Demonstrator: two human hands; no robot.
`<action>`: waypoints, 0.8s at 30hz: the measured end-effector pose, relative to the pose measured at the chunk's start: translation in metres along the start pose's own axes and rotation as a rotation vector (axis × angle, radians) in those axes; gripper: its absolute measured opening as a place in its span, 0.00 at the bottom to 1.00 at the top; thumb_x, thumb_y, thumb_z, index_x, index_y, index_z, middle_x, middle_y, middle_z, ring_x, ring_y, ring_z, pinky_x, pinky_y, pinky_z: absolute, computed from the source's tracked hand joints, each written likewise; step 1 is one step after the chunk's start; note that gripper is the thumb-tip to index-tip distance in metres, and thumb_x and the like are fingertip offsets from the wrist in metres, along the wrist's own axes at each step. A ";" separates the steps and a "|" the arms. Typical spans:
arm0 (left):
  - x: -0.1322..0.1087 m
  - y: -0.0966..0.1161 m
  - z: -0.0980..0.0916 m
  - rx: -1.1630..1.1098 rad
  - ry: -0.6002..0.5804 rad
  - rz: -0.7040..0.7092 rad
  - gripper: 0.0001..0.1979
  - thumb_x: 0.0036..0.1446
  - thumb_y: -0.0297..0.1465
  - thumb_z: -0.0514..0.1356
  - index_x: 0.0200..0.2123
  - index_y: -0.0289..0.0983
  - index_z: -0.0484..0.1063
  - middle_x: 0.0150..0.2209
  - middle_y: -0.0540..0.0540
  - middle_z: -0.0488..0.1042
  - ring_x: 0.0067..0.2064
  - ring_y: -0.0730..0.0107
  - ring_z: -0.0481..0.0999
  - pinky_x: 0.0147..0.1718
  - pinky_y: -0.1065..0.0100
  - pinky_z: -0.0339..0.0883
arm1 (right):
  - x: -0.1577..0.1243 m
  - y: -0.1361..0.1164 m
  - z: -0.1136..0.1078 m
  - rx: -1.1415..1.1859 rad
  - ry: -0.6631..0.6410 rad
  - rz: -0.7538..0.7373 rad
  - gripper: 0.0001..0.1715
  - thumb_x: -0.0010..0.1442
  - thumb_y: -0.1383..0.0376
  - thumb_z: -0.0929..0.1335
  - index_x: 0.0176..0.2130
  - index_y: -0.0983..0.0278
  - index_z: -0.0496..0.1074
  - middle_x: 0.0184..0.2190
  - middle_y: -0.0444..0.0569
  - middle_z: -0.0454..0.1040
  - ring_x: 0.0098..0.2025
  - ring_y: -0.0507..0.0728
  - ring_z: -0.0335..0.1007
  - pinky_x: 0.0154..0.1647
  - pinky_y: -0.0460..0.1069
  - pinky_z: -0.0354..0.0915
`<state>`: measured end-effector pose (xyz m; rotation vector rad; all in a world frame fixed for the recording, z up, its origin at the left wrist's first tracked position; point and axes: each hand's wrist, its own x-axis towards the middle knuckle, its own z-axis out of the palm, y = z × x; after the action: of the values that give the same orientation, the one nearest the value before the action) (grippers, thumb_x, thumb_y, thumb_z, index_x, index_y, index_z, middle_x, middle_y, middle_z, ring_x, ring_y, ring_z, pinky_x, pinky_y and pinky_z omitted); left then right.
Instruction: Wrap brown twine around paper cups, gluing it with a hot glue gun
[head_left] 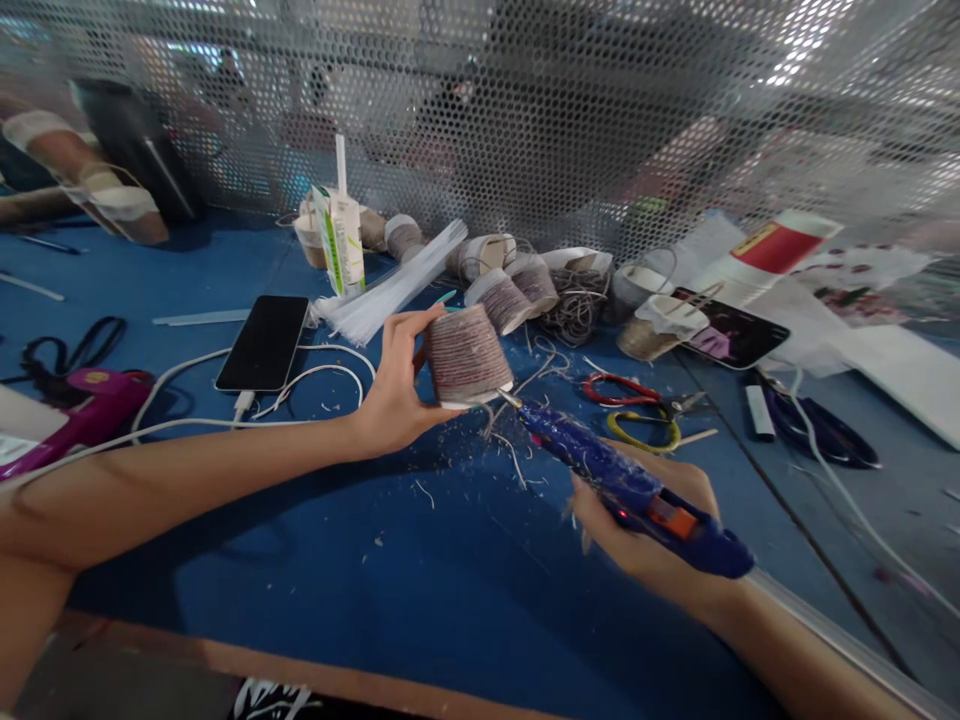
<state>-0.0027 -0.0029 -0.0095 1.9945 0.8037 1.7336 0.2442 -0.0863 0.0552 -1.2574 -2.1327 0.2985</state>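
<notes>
My left hand grips a small paper cup wound with brownish-grey string, fingers at one end and thumb at the white rim. The cup is held tilted above the table. My right hand is wrapped round a blue hot glue gun with an orange switch and a small red light. Its metal nozzle points at the cup's white rim, touching it or very close. A clear glue stick runs out of the gun's back. Loose string ends hang near the nozzle.
Red and yellow-handled scissors lie beyond the glue gun. Behind the cup are a bundle of glue sticks, more string-wrapped cups and a drink carton. A phone charges at left, with a white cable nearby. Another person's hand is at far left.
</notes>
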 end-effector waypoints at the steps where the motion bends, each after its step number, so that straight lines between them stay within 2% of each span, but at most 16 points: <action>1: 0.000 -0.001 0.001 -0.014 0.008 0.001 0.42 0.47 0.39 0.73 0.61 0.46 0.54 0.56 0.41 0.55 0.63 0.51 0.61 0.55 0.51 0.73 | 0.000 0.000 -0.001 -0.019 0.001 -0.027 0.15 0.57 0.67 0.65 0.21 0.59 0.60 0.15 0.39 0.66 0.15 0.50 0.61 0.18 0.47 0.60; 4: -0.001 -0.002 0.002 -0.041 0.029 -0.002 0.42 0.48 0.43 0.72 0.61 0.46 0.54 0.57 0.40 0.55 0.63 0.50 0.61 0.55 0.51 0.73 | 0.003 0.000 -0.002 -0.057 0.016 -0.092 0.16 0.58 0.68 0.65 0.21 0.59 0.59 0.14 0.38 0.65 0.15 0.49 0.61 0.17 0.47 0.60; 11: -0.003 -0.006 0.002 -0.072 0.046 -0.008 0.41 0.48 0.49 0.70 0.60 0.47 0.54 0.57 0.41 0.55 0.63 0.51 0.60 0.54 0.52 0.73 | 0.009 -0.002 -0.004 -0.003 0.089 -0.118 0.16 0.55 0.70 0.65 0.20 0.59 0.57 0.12 0.36 0.59 0.12 0.47 0.56 0.12 0.44 0.55; 16: -0.004 -0.007 0.002 -0.086 0.056 -0.007 0.43 0.48 0.51 0.69 0.61 0.46 0.53 0.59 0.40 0.54 0.64 0.52 0.60 0.54 0.55 0.73 | 0.008 0.008 -0.005 0.017 0.006 -0.028 0.16 0.56 0.68 0.66 0.19 0.59 0.60 0.12 0.38 0.65 0.13 0.50 0.64 0.15 0.45 0.61; 19: -0.004 -0.006 0.002 -0.129 0.059 -0.003 0.43 0.47 0.48 0.71 0.61 0.47 0.53 0.58 0.40 0.55 0.65 0.51 0.60 0.53 0.55 0.74 | 0.008 0.011 -0.003 0.080 -0.028 0.071 0.16 0.56 0.67 0.66 0.20 0.59 0.61 0.12 0.39 0.67 0.13 0.51 0.65 0.15 0.46 0.62; 21: -0.004 -0.005 0.002 -0.159 0.060 0.015 0.43 0.46 0.46 0.72 0.60 0.47 0.54 0.57 0.42 0.55 0.65 0.51 0.61 0.54 0.55 0.73 | 0.009 0.012 0.000 0.091 -0.014 0.118 0.16 0.56 0.65 0.66 0.20 0.59 0.61 0.12 0.40 0.67 0.13 0.52 0.65 0.15 0.46 0.61; 24: -0.003 -0.005 0.002 -0.177 0.077 0.046 0.43 0.45 0.46 0.73 0.59 0.47 0.55 0.56 0.43 0.56 0.63 0.53 0.63 0.54 0.55 0.73 | 0.016 0.015 0.002 -0.051 0.042 0.069 0.15 0.56 0.63 0.65 0.20 0.59 0.60 0.14 0.42 0.66 0.15 0.52 0.64 0.18 0.48 0.61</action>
<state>-0.0019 -0.0013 -0.0152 1.8526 0.6089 1.8483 0.2484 -0.0648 0.0524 -1.3567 -2.0764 0.2468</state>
